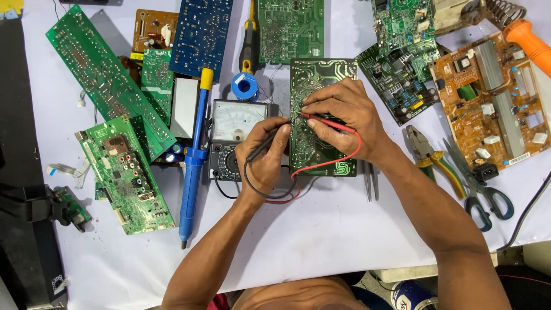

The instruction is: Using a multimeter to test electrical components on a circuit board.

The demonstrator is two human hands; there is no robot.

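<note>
A green circuit board (319,80) lies solder side up at the middle of the white table. My right hand (344,117) rests on it and pinches a red test probe (327,121), tip pointing left onto the board. My left hand (265,155) holds a black test probe (270,139) with its tip touching the board's left edge. Red and black leads (321,166) loop down to an analog multimeter (235,135) just left of the board.
A blue desoldering pump (194,158) lies left of the meter. Several circuit boards (103,77) cover the left and top. An orange board (493,103), pliers (430,155), scissors (479,189), tweezers (372,181) and a soldering iron (531,40) lie right.
</note>
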